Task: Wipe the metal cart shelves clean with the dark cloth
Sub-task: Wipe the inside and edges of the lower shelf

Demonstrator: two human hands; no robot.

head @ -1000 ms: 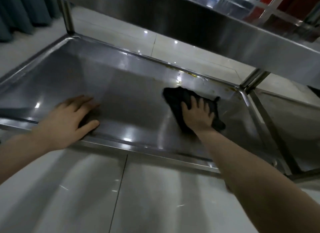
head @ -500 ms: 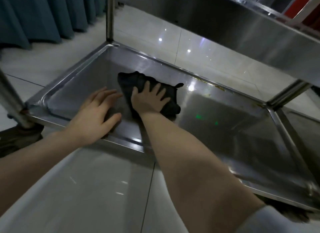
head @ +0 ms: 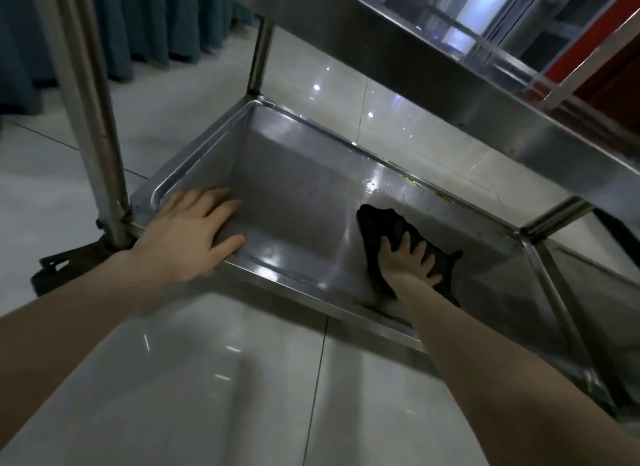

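The bottom shelf (head: 298, 188) of the metal cart is a shallow steel tray close to the floor. A dark cloth (head: 384, 224) lies flat on the shelf's right half. My right hand (head: 408, 261) presses down on the cloth with its fingers spread. My left hand (head: 194, 237) rests flat on the shelf's front left corner, fingers straight, holding nothing. The upper shelf (head: 433, 74) hangs over the back of the lower one.
Steel posts stand at the front left (head: 93, 126), back left (head: 259, 53) and right (head: 554, 216) corners. A dark caster bracket (head: 65, 268) sits under the front left post. Glossy white floor tiles (head: 214, 379) surround the cart; teal curtains (head: 145, 18) hang at the back left.
My right hand has slid the cloth from the shelf's left side, beside my left hand, over to the right half. The left hand has stayed on the front left corner.
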